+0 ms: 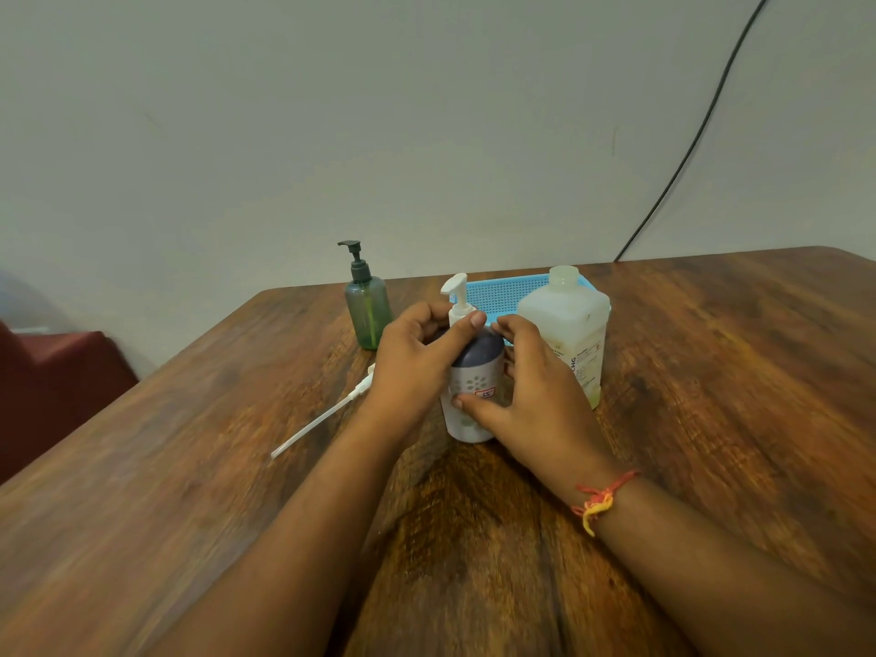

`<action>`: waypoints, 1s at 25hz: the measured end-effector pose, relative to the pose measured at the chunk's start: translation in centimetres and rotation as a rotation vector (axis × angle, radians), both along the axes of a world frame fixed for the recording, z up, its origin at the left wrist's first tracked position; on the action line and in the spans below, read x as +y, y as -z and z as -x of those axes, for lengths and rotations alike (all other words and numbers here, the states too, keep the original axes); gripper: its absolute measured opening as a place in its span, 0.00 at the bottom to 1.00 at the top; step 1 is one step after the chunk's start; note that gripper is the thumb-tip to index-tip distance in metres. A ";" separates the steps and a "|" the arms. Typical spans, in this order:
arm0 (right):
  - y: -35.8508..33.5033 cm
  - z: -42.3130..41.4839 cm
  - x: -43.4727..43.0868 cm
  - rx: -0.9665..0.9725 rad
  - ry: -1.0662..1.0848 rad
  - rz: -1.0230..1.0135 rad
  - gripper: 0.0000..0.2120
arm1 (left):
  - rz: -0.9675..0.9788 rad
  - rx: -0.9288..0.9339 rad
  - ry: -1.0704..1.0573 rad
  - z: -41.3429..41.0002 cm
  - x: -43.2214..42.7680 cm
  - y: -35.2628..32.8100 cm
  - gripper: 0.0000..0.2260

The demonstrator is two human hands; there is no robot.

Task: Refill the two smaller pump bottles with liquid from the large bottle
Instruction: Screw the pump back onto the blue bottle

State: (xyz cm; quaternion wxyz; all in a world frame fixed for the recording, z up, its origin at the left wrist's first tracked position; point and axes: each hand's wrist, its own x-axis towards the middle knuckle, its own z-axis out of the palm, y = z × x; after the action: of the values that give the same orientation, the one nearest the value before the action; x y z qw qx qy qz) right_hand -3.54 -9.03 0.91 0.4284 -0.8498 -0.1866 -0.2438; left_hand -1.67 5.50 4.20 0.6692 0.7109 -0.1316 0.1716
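Risk first: large bottle [566, 324] stands w/ neck open, no cap seen, just beside right hand [526, 395], at 3 o'clock of the work. A jerk when the pump collar gives could knock it over and spill across the desk [711, 372]. Second: white pump bottle [474, 386] looks rounded and smooth, so if the collar is tight the body may spin in the grip or tip toward 9. Third, a guess: pulling the pump out would drag a wet dip tube and drip on the wood. Hands: left hand [417, 362] curls round the pump neck, thumb on the collar; right hand wraps the body, thumb across the label front. Both grip it, bottle upright on desk, centre. Could be unscrewing or re-seating the pump; can't tell which. Containers: white one opaque, fill unknown. Large bottle translucent, pale yellowish liquid inside, level unclear. At 10 o'clock green pump bottle [367, 305], pump on, tinted see-thru, looks near empty, maybe a little at base. At 8 o'clock a loose pump [317, 419] w/ dip tube lies flat. At 12 blue basket [502, 296], behind; contents hidden.
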 end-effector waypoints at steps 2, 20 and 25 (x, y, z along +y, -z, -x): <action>0.1 -0.1 0.0 -0.004 0.003 0.000 0.40 | -0.032 -0.011 0.027 0.0 0.3 -0.1 0.07; -1.8 0.5 -1.3 -0.109 -0.051 0.132 0.36 | -0.312 0.078 0.155 0.2 3.8 0.1 0.32; -2.9 1.0 -2.3 -0.391 -0.020 0.034 0.22 | -0.233 -0.008 -0.053 0.5 3.8 -0.4 0.31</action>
State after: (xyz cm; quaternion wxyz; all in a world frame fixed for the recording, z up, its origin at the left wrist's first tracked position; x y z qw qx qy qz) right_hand -4.58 -11.36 3.85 0.3719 -0.7914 -0.2787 -0.3970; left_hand -2.21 9.32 4.65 0.5767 0.7865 -0.1344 0.1757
